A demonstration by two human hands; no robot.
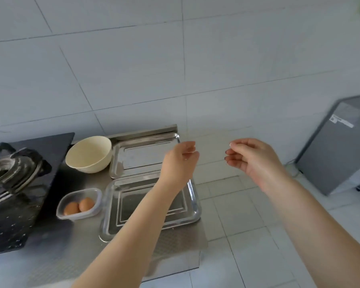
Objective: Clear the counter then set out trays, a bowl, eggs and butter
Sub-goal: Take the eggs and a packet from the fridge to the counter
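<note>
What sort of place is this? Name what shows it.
Most likely a home kitchen: a gas stove set in a steel counter against a tiled wall, with a bowl, eggs and baking trays set out.

trays: shiny metal | counter: brushed steel | egg tub: clear plastic | bowl: matt cream

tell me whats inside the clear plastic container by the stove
Two brown eggs lie side by side in the clear container, which has no lid on. Nothing else shows inside; the floor beneath the eggs is hidden.
</note>
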